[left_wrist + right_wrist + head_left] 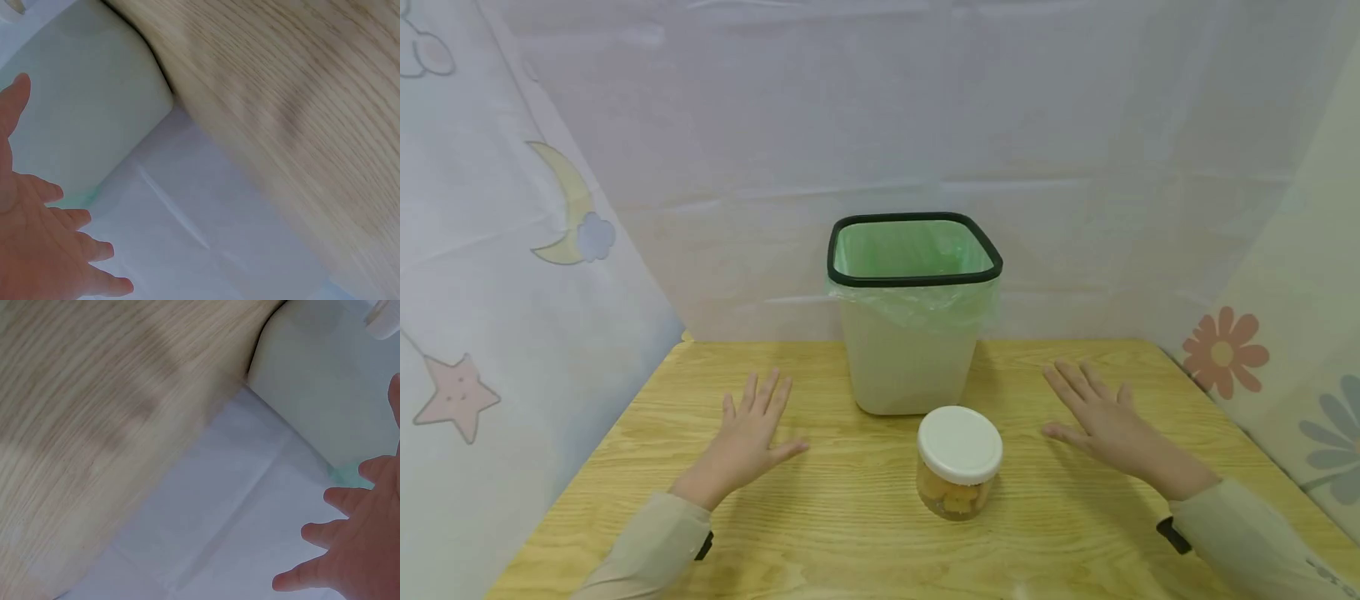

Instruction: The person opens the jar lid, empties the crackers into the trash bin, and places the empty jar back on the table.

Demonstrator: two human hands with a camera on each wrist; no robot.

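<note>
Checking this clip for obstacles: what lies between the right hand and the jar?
In the head view, only bare table shows between the right hand and the jar.

No words, brand names, numbers or signs can be read in the head view or in either wrist view. The white lid (960,445) of a clear jar (942,498) and the pale front of a black-rimmed waste bin (910,354) show no legible print. Small dark marks (1330,577) stand on the right sleeve (1247,533), near the lower right corner of the head view, too small and faint to tell whether they are lettering or pattern.
</note>
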